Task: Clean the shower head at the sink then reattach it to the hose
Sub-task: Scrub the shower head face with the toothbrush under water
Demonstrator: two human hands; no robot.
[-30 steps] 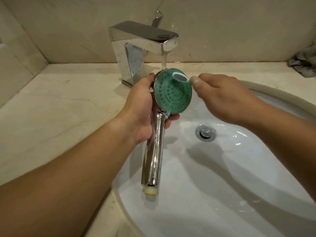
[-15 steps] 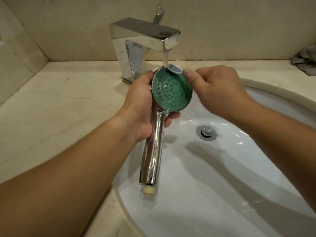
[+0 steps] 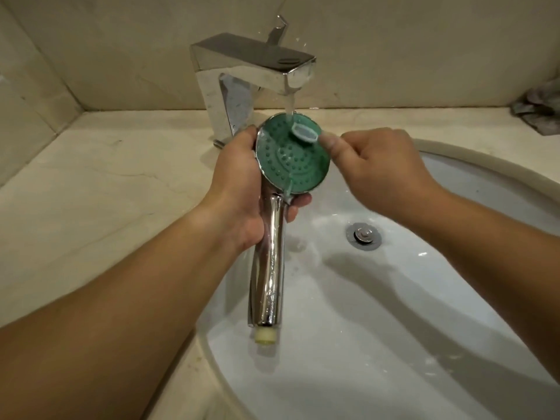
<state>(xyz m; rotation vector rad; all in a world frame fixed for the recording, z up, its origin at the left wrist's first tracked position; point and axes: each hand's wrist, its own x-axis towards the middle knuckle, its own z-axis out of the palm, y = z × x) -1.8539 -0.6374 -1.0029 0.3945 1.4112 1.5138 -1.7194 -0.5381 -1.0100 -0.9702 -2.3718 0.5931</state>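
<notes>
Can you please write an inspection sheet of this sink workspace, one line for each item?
Surface: beige marble counter around white oval basin; basin wet.
Job's things: chrome shower head with green round face held under running water from chrome square faucet; small white brush head lies on the green face; cream threaded end bare, no hose attached.
Clutter: grey crumpled cloth at the counter's far right.
Hands: left hand grips the neck; right hand pinches the brush with its fingers.
Cables: nothing seen.
Surroundings: beige wall tiles; chrome drain plug.
</notes>
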